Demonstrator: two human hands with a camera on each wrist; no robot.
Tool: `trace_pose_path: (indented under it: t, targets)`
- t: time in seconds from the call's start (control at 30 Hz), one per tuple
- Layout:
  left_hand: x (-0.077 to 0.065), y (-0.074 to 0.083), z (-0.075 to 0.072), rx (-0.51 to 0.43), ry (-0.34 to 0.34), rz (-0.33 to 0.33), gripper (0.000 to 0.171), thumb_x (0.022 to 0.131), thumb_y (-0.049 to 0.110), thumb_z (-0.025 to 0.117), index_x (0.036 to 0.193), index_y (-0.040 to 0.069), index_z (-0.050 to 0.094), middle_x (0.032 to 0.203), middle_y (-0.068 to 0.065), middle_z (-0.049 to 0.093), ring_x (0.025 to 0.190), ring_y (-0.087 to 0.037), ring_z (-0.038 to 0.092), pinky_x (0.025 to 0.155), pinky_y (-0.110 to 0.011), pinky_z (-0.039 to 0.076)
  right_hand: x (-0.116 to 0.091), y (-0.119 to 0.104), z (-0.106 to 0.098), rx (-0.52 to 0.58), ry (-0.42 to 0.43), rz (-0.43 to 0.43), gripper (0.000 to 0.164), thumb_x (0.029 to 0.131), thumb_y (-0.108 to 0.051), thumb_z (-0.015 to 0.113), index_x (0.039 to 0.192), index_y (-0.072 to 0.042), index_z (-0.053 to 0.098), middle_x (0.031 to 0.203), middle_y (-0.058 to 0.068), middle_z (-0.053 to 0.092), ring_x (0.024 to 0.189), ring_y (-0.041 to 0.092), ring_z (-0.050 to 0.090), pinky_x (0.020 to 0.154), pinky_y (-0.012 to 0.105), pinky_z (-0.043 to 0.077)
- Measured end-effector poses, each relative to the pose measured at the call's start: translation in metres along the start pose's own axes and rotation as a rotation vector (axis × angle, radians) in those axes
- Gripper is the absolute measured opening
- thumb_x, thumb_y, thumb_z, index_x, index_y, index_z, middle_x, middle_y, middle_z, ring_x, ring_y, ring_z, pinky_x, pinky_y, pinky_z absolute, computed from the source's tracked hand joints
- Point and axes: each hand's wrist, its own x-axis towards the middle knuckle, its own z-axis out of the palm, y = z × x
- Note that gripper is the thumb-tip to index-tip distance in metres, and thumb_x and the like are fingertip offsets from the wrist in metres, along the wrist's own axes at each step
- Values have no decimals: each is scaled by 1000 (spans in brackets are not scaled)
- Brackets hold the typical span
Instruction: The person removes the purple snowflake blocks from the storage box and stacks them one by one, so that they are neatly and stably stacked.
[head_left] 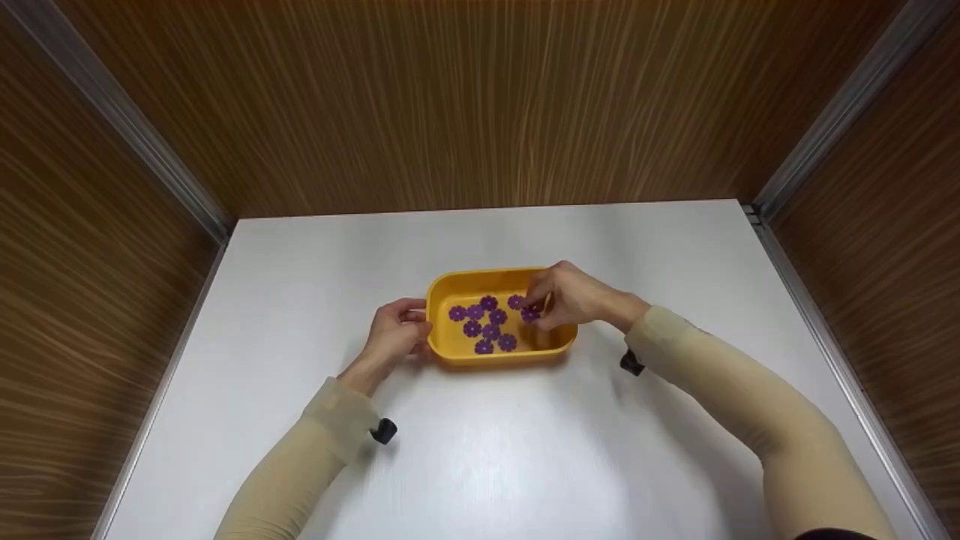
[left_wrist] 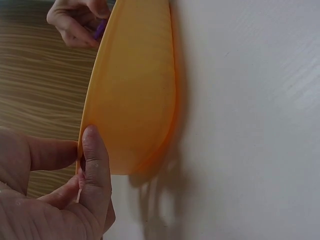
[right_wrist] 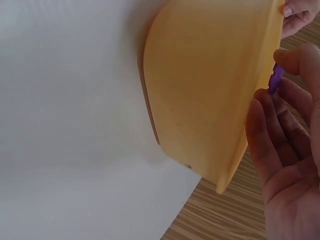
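Observation:
A yellow rectangular tub (head_left: 499, 360) with rounded corners stands on the white table. Several purple flower-shaped discs (head_left: 490, 331) lie spread over its floor. At the tub's left end, my left hand (head_left: 394, 330) pinches the rim between thumb and fingers, as the left wrist view shows up close. My right hand (head_left: 576, 295) reaches over the right end of the tub and pinches one purple flower-shaped disc (right_wrist: 275, 79) between thumb and fingertips. In the right wrist view this disc is seen edge-on, at about rim height, with other fingers right beside the tub wall.
The white table (head_left: 480, 435) is bordered by wood-grain panels (head_left: 480, 112) at the back and both sides. Metal rails (head_left: 840, 375) run along the side edges. Small black devices (head_left: 384, 430) hang at both sleeve cuffs.

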Motion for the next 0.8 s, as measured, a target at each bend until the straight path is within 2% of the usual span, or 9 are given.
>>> trace_pose_path:
  t: [0.13,0.37,0.57,0.8]
  targets:
    - [0,-1,1,-1,4,1,48,101,2,68,149,9,67,124,-13,69,87,-19,69,87,-39,71,-15,0,-8,15,31,-22,37,84,-8,95,120,-6,88,107,13,85,88,28,79,77,41,72]
    - [0,-1,2,12,0,2,50,101,3,68,150,8,66,128,-14,70,92,-21,71,89,-40,71,-46,5,-18,26,86,-44,35,82,-8,95,117,-7,89,107,13,84,87,28,80,75,45,72]
    - [-1,1,2,19,-5,-7,49,102,4,68,150,9,66,128,-14,71,95,-22,71,89,-39,71,-69,17,-25,-21,169,-77,28,80,-1,93,108,-3,89,96,11,83,80,22,80,68,38,71]
    - [0,-1,1,34,-3,-15,48,102,6,69,150,12,67,130,-13,70,98,-23,70,91,-37,70,-90,38,-26,-43,236,-11,24,79,1,90,103,-4,89,92,9,82,78,25,79,66,36,70]
